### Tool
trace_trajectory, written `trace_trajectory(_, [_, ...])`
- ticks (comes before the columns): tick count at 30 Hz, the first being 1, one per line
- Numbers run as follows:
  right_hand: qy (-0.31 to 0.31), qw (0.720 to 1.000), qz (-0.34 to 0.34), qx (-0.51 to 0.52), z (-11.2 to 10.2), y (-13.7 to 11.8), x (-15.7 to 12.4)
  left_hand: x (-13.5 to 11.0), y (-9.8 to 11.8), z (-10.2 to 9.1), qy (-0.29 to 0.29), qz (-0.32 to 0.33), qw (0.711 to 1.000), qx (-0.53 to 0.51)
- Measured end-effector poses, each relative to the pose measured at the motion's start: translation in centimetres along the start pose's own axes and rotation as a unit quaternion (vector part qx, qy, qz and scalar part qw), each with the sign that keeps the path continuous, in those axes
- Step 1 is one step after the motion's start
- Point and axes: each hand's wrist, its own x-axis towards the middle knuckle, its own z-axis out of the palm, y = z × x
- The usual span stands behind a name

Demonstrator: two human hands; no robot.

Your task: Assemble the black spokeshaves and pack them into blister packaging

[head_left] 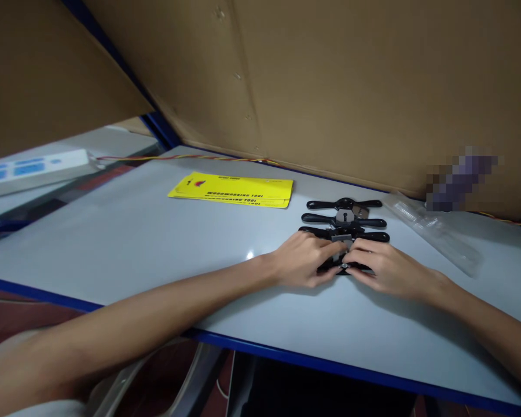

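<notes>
Several black spokeshaves lie in a row on the right half of the table. Both of my hands are at the nearest spokeshave (329, 264), whose middle is largely covered by fingers. My left hand (306, 259) has its fingers closed around the left side of that tool. From the other side, my right hand (384, 266) pinches at its centre, where a small shiny metal piece shows between the fingertips. Just beyond lies another spokeshave (380, 237), partly hidden by my hands. Farther back are a spokeshave with a grey blade (345, 218) and the farthest spokeshave (345, 203).
Yellow cards (238, 190) printed "WOODWORKING TOOL" lie stacked at the back of the grey table (125, 249). A clear plastic bag (434, 231) is right of the tools. A white power strip (35, 169) sits far left. Brown board (330, 87) walls the back, beside a blurred purple object (460, 180).
</notes>
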Motion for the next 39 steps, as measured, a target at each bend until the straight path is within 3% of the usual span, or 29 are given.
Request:
trace_trajectory(13, [0.016, 0.998, 0.05, -0.017, 0.9, -0.8, -0.1, 0.1, 0.7, -0.2, -0.037, 0.005, 0.997, 0.064])
trace_trajectory(17, [-0.003, 1.0, 0.02, -0.004, 0.8, -1.2, -0.1, 0.1, 0.7, -0.3, -0.037, -0.005, 0.998, 0.049])
trace_trajectory(21, [-0.016, 0.998, 0.015, -0.06, 0.9, -1.1, 0.0, 0.2, 0.6, -0.3, -0.044, 0.006, 0.998, 0.053])
trace_trajectory(26, [0.018, 0.989, -0.002, -0.147, 1.4, -1.0, 0.1, 0.3, 0.4, -0.3, -0.059, 0.017, 0.995, 0.078])
trace_trajectory(31, [0.016, 0.997, 0.02, -0.07, 1.4, -1.3, 0.4, 0.2, 0.5, -0.4, -0.059, 0.008, 0.996, 0.064])
trace_trajectory(36, [0.0, 0.995, 0.09, 0.031, 0.4, -1.1, 0.7, 0.2, 0.5, -0.5, -0.073, -0.015, 0.997, 0.032])
trace_trajectory(39, [-0.001, 0.995, 0.101, 0.004, 0.0, -1.0, 0.4, 0.2, 0.5, -0.7, -0.075, -0.025, 0.997, 0.021])
